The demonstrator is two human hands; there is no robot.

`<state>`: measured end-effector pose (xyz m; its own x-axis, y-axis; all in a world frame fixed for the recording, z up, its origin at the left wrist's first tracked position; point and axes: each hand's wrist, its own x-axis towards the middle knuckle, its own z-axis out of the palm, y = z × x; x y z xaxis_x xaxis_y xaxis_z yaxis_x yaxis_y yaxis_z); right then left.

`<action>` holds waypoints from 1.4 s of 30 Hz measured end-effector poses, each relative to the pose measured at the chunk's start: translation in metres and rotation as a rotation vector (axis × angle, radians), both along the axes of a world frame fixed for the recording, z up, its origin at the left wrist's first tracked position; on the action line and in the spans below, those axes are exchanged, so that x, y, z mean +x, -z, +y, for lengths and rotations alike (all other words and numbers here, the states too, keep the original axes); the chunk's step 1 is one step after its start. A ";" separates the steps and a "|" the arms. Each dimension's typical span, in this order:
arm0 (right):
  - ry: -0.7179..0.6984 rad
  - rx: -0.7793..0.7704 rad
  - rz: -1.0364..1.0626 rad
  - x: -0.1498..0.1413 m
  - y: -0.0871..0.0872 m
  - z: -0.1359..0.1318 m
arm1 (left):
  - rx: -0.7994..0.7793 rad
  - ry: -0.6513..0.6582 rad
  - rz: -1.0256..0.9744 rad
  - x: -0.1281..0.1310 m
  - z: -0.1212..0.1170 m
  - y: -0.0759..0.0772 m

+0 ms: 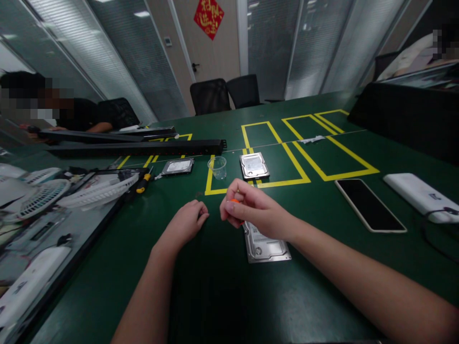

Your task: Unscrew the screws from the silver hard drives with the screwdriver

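My right hand (pixel 253 208) is closed round a small orange-handled tool (pixel 234 201), of which only a bit of orange shows between the fingers. It hovers over the near end of a silver hard drive (pixel 267 246) lying flat on the green table (pixel 222 291). My left hand (pixel 186 222) rests on the table just left of it, fingers curled in, and what they hold, if anything, is hidden. A second silver hard drive (pixel 254 165) lies further off inside a yellow taped box. A clear plastic cup (pixel 217 167) stands left of that drive.
A third drive (pixel 178 166) and a yellow-handled screwdriver (pixel 144 183) lie at the left. White fan grilles (pixel 96 188) fill a tray there. A phone (pixel 369 204) and a white power bank (pixel 419 196) lie at the right. Other people sit at the far left and right.
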<state>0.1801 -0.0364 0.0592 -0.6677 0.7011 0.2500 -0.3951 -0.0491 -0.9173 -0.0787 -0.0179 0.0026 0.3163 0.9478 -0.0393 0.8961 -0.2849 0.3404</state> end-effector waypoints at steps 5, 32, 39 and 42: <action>0.109 0.060 0.006 0.014 -0.026 0.002 | 0.094 0.020 -0.080 0.003 -0.002 -0.007; 0.465 0.720 -1.174 0.122 0.030 0.001 | 0.202 0.559 -0.020 0.163 -0.027 -0.004; 0.298 0.708 -1.290 0.124 0.031 0.001 | 0.182 0.538 -0.079 0.162 -0.026 -0.004; 0.243 0.701 -1.290 0.126 0.032 0.000 | 0.171 0.518 -0.110 0.160 -0.026 -0.002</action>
